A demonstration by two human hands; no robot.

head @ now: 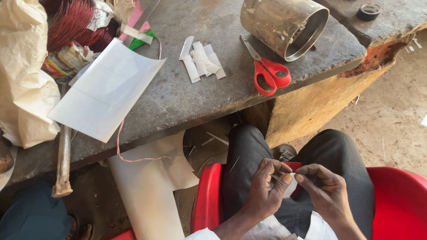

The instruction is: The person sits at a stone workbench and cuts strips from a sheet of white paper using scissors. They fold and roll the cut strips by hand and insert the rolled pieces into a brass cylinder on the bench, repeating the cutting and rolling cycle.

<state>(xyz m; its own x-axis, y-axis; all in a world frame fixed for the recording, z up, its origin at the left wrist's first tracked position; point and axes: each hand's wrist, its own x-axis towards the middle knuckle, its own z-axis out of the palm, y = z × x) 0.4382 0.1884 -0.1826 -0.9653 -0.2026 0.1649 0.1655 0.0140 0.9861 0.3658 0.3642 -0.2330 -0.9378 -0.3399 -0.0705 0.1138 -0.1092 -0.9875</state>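
the person sits on a red plastic chair [400, 200], and both hands meet over the lap. the left hand [264, 189] and the right hand [327, 189] pinch a small white paper strip [291, 183] between them: the left thumb and forefinger close on one end, the right thumb and forefinger close on the other, and most of the strip is hidden behind the fingertips. it looks thin, light and limp, likely to crease or tear if pulled hard, so a light pinch at the ends, as here, seems the safest hold; a grip in the middle would probably buckle it. whether it is being folded or rolled cannot be told.

well beyond the fingers, up on the grey stone slab [178, 102], lie a loose pile of cut white strips [201, 62], red-handled scissors [267, 71], a metal cylinder [284, 24] on its side and a large white sheet [106, 91]. a coil of reddish wire [73, 22] sits at the far corner, and a hammer [63, 160] leans at the slab's edge.
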